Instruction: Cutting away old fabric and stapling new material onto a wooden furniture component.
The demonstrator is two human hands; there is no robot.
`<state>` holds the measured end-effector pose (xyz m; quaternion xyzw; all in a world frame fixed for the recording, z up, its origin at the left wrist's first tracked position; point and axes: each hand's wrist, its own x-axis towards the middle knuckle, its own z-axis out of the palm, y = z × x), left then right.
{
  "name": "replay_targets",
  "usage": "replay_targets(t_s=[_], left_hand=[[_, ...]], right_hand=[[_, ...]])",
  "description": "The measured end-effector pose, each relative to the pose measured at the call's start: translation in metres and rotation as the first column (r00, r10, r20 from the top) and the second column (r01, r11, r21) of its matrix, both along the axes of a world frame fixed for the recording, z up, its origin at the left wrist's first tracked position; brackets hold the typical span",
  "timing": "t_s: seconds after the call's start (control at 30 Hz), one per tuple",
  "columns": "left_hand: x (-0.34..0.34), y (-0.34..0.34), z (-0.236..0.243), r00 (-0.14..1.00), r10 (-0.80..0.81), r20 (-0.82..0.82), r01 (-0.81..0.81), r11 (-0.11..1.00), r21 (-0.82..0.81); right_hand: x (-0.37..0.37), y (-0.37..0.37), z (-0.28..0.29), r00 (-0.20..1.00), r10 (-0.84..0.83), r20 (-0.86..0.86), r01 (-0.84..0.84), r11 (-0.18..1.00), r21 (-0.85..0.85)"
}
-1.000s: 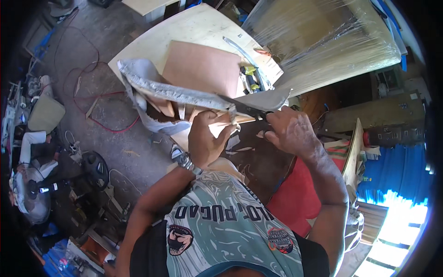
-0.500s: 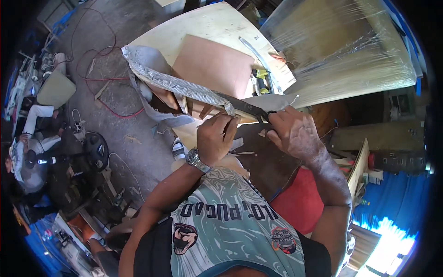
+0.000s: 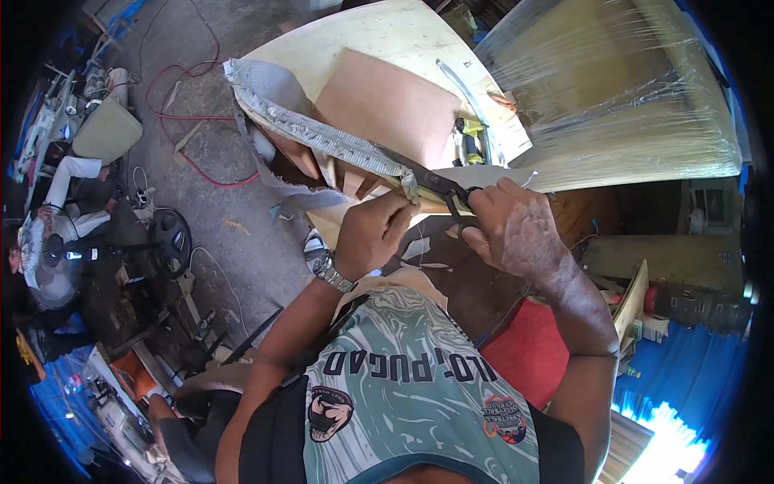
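Grey fabric [image 3: 322, 135] runs along the near edge of the surface [image 3: 339, 36]; the left hand [image 3: 372, 234], fingers closed, pinches its end. The right hand [image 3: 520, 226] grips scissors [image 3: 439, 185] by the handles. Floor [image 3: 218, 214] stretches off the left edge.

Wooden panel [image 3: 355, 36] bearing brown sheet [image 3: 385, 106], curved strip [image 3: 468, 91], yellow-black tool [image 3: 469, 141], grey floor [image 3: 218, 222] with red hose [image 3: 226, 185]

to my left i see a rough grey concrete floor [image 3: 230, 262] with a thin red hose or cable [image 3: 216, 183] looped across it, and a round-caged standing fan [image 3: 56, 256]. on my right, glaring white daylight [image 3: 665, 436] floods in beside a ridged blue sheet [image 3: 697, 363].
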<state>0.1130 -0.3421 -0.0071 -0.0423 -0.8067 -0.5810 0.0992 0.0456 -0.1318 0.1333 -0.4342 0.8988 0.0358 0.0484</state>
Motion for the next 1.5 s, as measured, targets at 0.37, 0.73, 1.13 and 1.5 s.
replay_targets(t_s=[0.37,0.73,1.13,1.5], left_hand=[[0.017,-0.007,0.043,0.928,-0.355,-0.112,0.366,0.819,0.442],[0.013,-0.027,0.048,0.840,-0.529,-0.121,0.517,0.712,0.476],[0.012,-0.047,0.055,0.781,-0.607,-0.145,0.595,0.654,0.467],[0.013,-0.064,0.063,0.718,-0.665,-0.206,0.689,0.635,0.349]], right_hand=[[0.004,-0.001,0.002,0.999,0.050,0.016,-0.049,0.997,-0.060],[0.004,-0.033,0.001,0.999,0.026,0.036,-0.024,0.997,-0.071],[-0.003,-0.056,0.000,1.000,0.012,0.021,-0.010,0.997,-0.078],[0.002,-0.082,0.002,0.999,-0.033,0.007,0.033,0.995,-0.091]])
